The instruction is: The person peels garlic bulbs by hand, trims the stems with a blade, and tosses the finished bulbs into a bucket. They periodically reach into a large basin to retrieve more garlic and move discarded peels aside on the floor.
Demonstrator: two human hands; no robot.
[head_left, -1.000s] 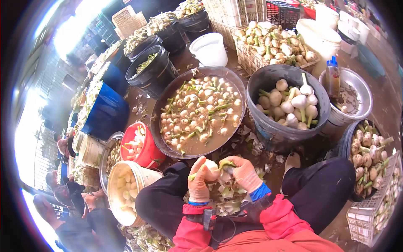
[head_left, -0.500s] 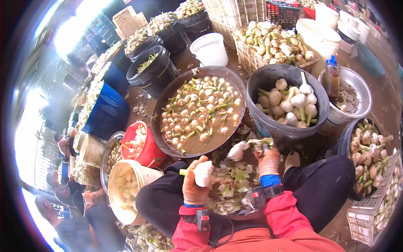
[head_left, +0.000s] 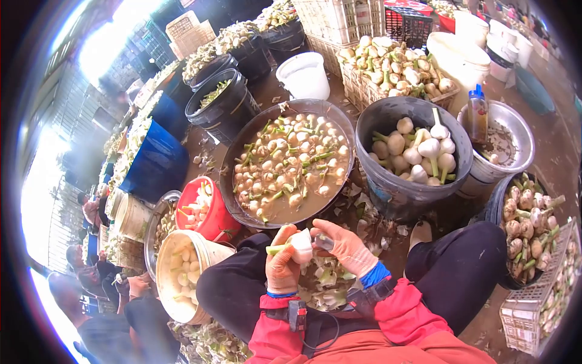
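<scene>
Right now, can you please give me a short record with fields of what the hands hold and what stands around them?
left hand: grips a white bulb with a green stem
right hand: fingers on the same bulb
below hands: pile of peelings on the lap
in front: wide basin of muddy water with bulbs
front right: grey bucket of clean bulbs
left: red bucket, white bucket

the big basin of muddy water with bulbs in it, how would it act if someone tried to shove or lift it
The basin is probably heavy: brown water and many bulbs fill it nearly to the rim. Pushed, it would likely slosh and spill, since it looks wide and shallow. Lifting it by one edge would probably tip water out.
</scene>
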